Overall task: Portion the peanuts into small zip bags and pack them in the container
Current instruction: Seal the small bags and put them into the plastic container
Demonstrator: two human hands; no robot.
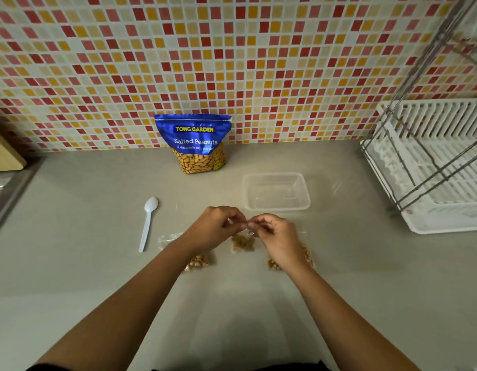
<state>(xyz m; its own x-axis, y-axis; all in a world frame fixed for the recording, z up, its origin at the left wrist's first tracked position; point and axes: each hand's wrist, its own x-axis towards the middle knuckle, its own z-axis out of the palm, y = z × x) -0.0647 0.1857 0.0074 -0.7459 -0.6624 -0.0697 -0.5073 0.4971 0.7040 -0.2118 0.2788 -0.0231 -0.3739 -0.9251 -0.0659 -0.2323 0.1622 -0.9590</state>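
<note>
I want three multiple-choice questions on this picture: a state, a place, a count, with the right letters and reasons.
1. The clear container is: A) empty B) full of bags C) lidded
2. The white spoon lies: A) inside the container B) left of the left hand C) on the floor
3. How many filled small zip bags show? A) one B) three C) five
Answers: 1 A, bare bottom shows; 2 B, it lies there on the counter; 3 B, left hand and right hand pinch one, two lie beside.
</note>
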